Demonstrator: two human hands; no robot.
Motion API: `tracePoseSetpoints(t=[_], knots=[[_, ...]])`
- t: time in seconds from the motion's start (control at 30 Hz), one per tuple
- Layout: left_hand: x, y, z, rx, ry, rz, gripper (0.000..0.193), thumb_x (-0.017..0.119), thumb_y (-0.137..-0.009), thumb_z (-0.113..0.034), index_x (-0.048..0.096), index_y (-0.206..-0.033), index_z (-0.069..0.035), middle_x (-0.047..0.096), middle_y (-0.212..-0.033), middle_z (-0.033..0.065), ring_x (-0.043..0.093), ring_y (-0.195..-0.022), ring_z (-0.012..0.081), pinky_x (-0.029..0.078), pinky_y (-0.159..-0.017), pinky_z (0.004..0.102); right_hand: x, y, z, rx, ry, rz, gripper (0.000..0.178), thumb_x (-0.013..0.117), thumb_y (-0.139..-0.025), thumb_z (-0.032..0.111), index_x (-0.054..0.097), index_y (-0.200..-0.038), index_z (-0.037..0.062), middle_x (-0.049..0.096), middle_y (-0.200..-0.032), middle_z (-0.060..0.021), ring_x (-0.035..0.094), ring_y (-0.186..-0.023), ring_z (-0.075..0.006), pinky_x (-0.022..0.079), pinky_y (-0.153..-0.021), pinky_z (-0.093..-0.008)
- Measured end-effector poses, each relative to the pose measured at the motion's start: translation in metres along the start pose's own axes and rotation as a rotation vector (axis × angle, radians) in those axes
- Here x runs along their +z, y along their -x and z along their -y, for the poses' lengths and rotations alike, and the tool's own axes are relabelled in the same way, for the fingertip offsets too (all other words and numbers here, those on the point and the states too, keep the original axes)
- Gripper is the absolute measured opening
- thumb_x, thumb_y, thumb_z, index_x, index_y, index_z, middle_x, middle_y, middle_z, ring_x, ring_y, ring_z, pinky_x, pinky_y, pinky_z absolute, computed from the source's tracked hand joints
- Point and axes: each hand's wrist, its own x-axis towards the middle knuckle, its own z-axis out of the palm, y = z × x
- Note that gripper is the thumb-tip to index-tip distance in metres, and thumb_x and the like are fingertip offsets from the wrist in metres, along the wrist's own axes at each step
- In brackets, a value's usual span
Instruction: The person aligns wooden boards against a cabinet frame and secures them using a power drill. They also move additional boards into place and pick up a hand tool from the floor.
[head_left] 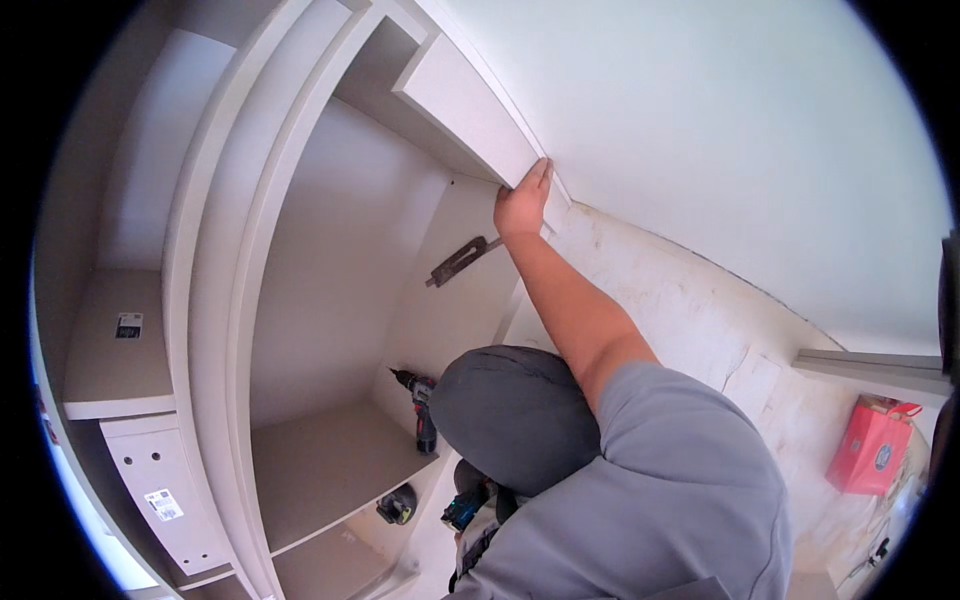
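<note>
Neither of my hands shows. A person in a grey shirt and dark cap fills the lower middle. That person's bare arm reaches up, and the hand presses against the lower end of a long pale panel at the top of a cabinet. Close to that hand, a dark tool with a thin bar is against the cabinet's side; its kind and what keeps it there are unclear. A black and red cordless drill stands on the shelf below. The person's other hand is hidden.
On the left is another open cabinet section with a drawer-like front. A dark round tool sits under the shelf, and a teal and black tool lies beside the person. At the right, a red bag is below a ledge.
</note>
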Motion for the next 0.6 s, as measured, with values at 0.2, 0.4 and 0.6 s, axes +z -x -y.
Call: tracePoseSetpoints(t=[0.2,0.4,0.6], knots=[[0.005,-0.005,0.003,0.01,0.027,-0.007,0.039,0.082,-0.084,-0.04,0.077,-0.094,-0.003,0.076,-0.083,0.0127,0.072,-0.081,0.0195,0.056,-0.073,0.0395,-0.004,0.003,0.007,0.032,0.025,0.035,0.091,0.07,-0.083,0.004,0.016,-0.155,-0.0126,0.022,-0.162,-0.0329,0.023,-0.152,-0.0444,0.022,-0.127,-0.0443],[0.003,-0.018,0.015,0.045,0.033,-0.016,0.04,0.082,-0.084,-0.042,0.077,-0.093,-0.003,0.076,-0.083,0.0132,0.072,-0.081,0.0199,0.056,-0.073,0.0399,-0.01,-0.004,0.01,0.019,0.108,0.011,0.089,0.071,-0.084,0.008,0.02,-0.155,-0.0111,0.025,-0.162,-0.0302,0.025,-0.151,-0.0424,0.024,-0.126,-0.0446],[0.008,-0.019,0.021,0.055,0.058,-0.043,0.042,0.082,-0.083,-0.043,0.077,-0.093,-0.003,0.076,-0.083,0.0137,0.073,-0.082,0.0202,0.056,-0.073,0.0402,-0.028,0.002,0.059,-0.045,0.149,-0.007,0.089,0.072,-0.082,0.008,0.024,-0.156,-0.007,0.03,-0.16,-0.0287,0.031,-0.147,-0.0446,0.027,-0.121,-0.0532]])
